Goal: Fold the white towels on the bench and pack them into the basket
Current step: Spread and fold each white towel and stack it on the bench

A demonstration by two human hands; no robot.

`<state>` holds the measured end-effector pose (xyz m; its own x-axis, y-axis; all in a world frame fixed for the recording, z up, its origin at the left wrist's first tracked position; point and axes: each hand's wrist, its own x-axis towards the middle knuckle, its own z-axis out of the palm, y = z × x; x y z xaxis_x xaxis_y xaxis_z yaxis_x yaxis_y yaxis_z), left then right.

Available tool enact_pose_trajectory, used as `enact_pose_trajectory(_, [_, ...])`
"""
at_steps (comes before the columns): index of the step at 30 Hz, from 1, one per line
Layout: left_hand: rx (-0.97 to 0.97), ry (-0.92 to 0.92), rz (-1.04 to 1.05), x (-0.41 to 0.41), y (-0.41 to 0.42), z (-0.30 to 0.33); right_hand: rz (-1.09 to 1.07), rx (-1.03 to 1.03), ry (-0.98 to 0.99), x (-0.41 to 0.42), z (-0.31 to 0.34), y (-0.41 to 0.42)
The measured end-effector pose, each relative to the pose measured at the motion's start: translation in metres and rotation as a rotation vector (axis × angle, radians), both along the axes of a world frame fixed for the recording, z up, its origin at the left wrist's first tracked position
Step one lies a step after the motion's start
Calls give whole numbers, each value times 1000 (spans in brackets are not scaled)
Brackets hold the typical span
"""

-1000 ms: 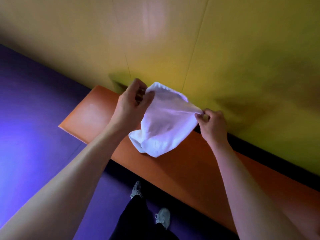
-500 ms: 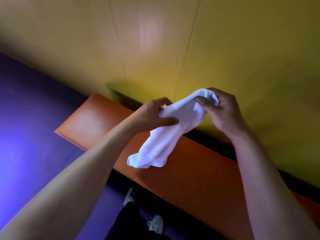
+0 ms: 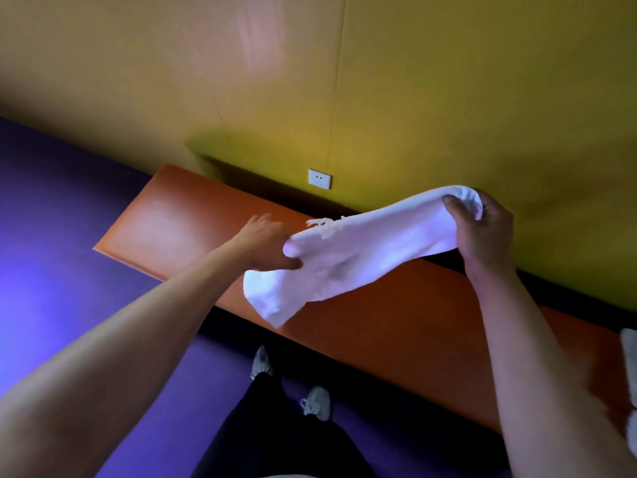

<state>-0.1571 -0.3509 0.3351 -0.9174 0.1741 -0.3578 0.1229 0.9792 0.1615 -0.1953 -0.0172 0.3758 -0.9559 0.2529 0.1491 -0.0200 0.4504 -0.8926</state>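
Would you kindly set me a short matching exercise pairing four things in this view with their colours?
Things:
1. towel held between the left hand and the right hand
2. bench
3. wall
4. floor

Colours:
A. purple
B. white
C. yellow
D. orange

Pairs: 1-B, 2-D, 3-C, 4-A

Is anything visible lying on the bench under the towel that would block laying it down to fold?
Nothing visible does. Both the left hand and right hand grip the towel above bare bench. No basket is in view.
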Motion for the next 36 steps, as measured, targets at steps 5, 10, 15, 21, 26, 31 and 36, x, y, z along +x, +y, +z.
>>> enact_pose_trajectory(5, [306,282,138,4,-27,16,-119,32,4,13,-13,29])
enact_pose_trajectory(10, [301,525,307,-8,-49,54,-178,337,49,17,-8,44])
enact_pose_trajectory(15, [114,579,416,-13,-71,87,-234,593,-85,21,11,10])
enact_pose_trajectory(21, [242,479,513,0,-111,82,-265,40,-250,-3,18,-50])
enact_pose_trajectory(26, [446,372,585,17,-154,61,-296,-489,-236,-33,28,-102])
enact_pose_trajectory(31, [450,507,873,32,-190,54,-155,-561,-224,-72,31,-174])
enact_pose_trajectory(36, [590,787,1083,35,-225,73,70,-698,-250,-123,67,-258])
